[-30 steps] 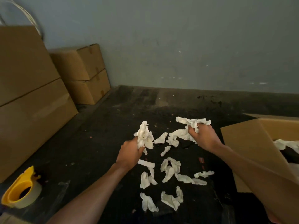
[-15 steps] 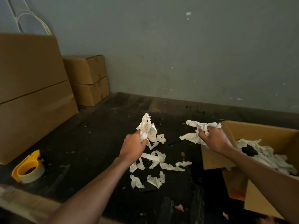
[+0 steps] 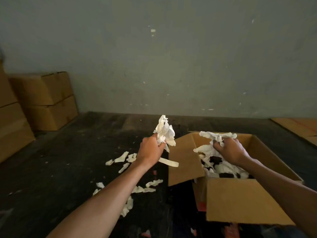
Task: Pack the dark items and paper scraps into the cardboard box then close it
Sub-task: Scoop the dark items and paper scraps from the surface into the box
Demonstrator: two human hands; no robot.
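While both arms reach forward over the dark floor point(image 3: 72, 169), each hand holds its own bunch of white paper. The left hand point(image 3: 151, 151) has its fingers curled tightly around a crumpled wad of paper scraps point(image 3: 164, 132), which stands up above the fist, and 1 long strip point(image 3: 169, 162) hangs down from below the hand. This hand is over the floor, just beside the left flap point(image 3: 185, 162) of the cardboard box point(image 3: 247, 206). The right hand point(image 3: 231, 151) is above the open box, and its fingers pinch a second bunch of paper point(image 3: 217, 136), which spreads to both sides and hangs down toward the inside.

The box stands on the floor at the right, with its flaps open. Inside it lie more white paper pieces point(image 3: 224, 169), and between them some dark items point(image 3: 217, 159) show. What these dark items are cannot be told.

On the floor to the left of the box, loose paper scraps point(image 3: 123, 157) are still scattered, some near the left wrist and some under the left forearm. A few small reddish bits point(image 3: 154, 172) lie on the floor near the box.

At the far left, 2 closed cardboard boxes point(image 3: 49, 100) are stacked against the grey wall point(image 3: 171, 57), and a bigger stack point(image 3: 10, 121) stands nearer at the edge. A flat sheet of cardboard point(image 3: 298, 127) lies at the far right.
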